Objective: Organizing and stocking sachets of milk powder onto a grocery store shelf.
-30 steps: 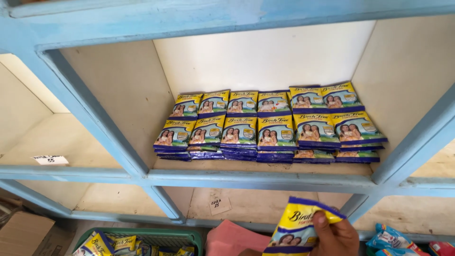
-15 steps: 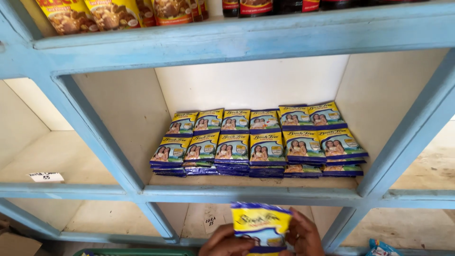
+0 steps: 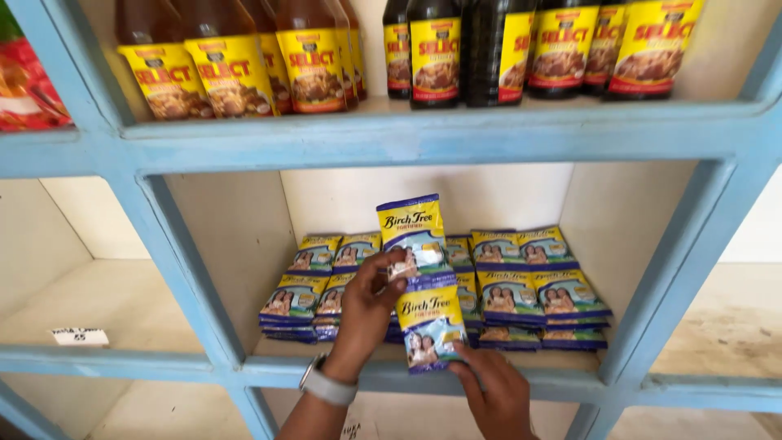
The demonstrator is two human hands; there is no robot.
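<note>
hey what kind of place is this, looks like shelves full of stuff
Probably a small shop. Blue-painted wooden shelves hold rows of identical yellow-labelled bottles and stacks of yellow-and-purple sachets, and two hands hold a strip of the same sachets.

Yellow-purple sachets (image 3: 423, 281) held before shelf stacks (image 3: 521, 281); yellow-label bottles (image 3: 236, 57) above.

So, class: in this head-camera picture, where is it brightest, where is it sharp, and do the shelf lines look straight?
Head view: daylight is brightest on the shelf's white back wall; the strip of sachets in the left hand and right hand is sharp; the bottles show slight gloss; the blue frame bows and splays toward the edges, a wide-lens distortion.
</note>
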